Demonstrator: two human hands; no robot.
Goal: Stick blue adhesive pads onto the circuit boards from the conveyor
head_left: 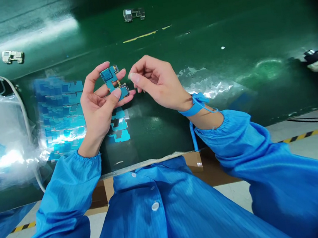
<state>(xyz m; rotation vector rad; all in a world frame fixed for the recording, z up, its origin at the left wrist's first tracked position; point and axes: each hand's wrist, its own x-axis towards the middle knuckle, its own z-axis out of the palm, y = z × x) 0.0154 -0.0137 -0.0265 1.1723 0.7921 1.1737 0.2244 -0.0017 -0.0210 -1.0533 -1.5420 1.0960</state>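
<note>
**Blue circuit board point(112, 79) pinched up over the green bench point(195, 40)!**
It was held in a narrow grip by the left hand point(97, 103), thumb pressed against it; the right hand point(157, 82) was raised just beside it, fingers curled, grip part open and empty, blue wrist strap point(196, 104) fastened on.

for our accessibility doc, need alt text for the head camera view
A person's left hand pinches a blue circuit board, with the open right hand just beside it, a wrist strap on that wrist. Blue board pieces and a plastic bag lie on a green bench.
</note>
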